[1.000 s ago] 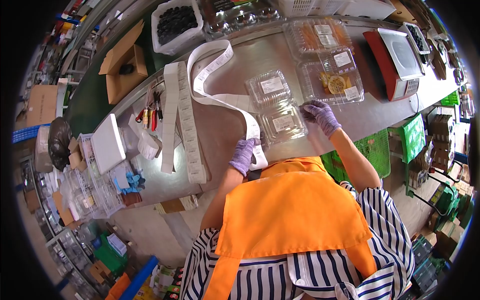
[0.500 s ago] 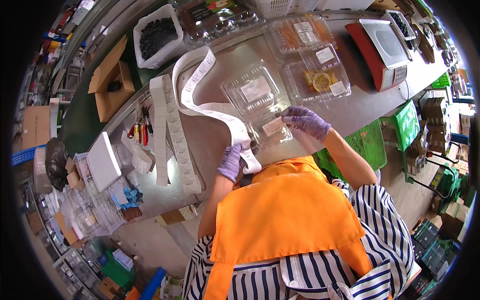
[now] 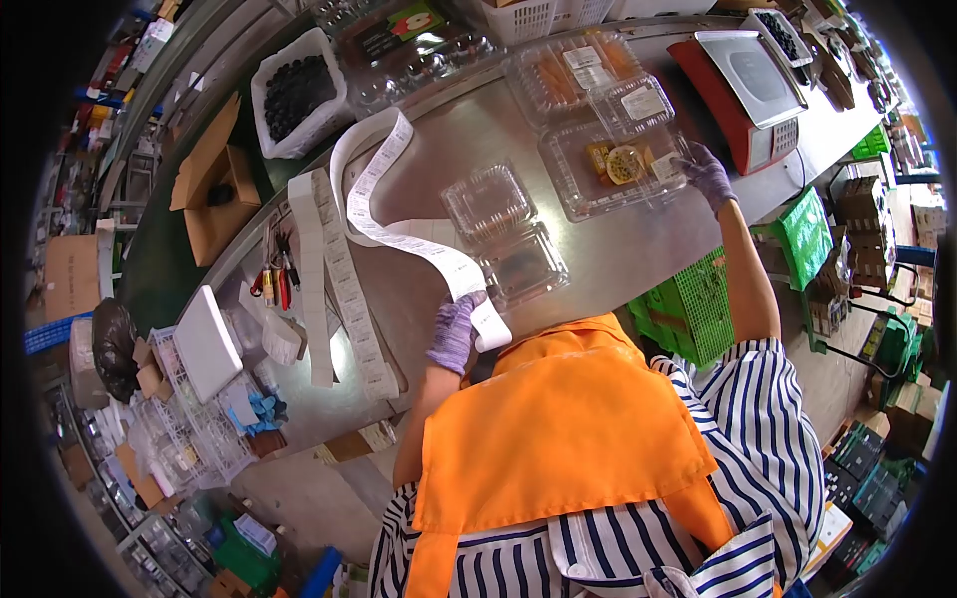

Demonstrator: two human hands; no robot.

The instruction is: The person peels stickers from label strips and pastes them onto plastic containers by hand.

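1. The fruit box (image 3: 590, 196), a clear plastic one with yellow fruit inside, lies on the far right half of the metal surface (image 3: 439, 149); its longer side seems to run left to right, climbing slightly toward the right.
2. The right hand (image 3: 706, 176), in a purple glove, is the nearer one: the box lies directly to the left of its fingertips, which meet the box's right end beside a white label (image 3: 666, 165).
3. The right fingers are bunched with little spread; whether they pinch the label, press the lid or only touch the edge, I cannot tell.
4. The left hand (image 3: 457, 331), gloved alike, has its fingers closed around the label strip (image 3: 394, 235) near its free end, which hangs past them toward the orange apron (image 3: 563, 429).
5. From that grip the strip runs away and to the left across the surface, then curls up into a tall loop.
6. Just right of the left hand lies the near box (image 3: 525, 267), with the small box (image 3: 488, 204) beyond it; both are clear and tilted up toward the left, and the left hand is closer to them than the right.
7. The red scale (image 3: 755, 80) stands beyond the right hand.
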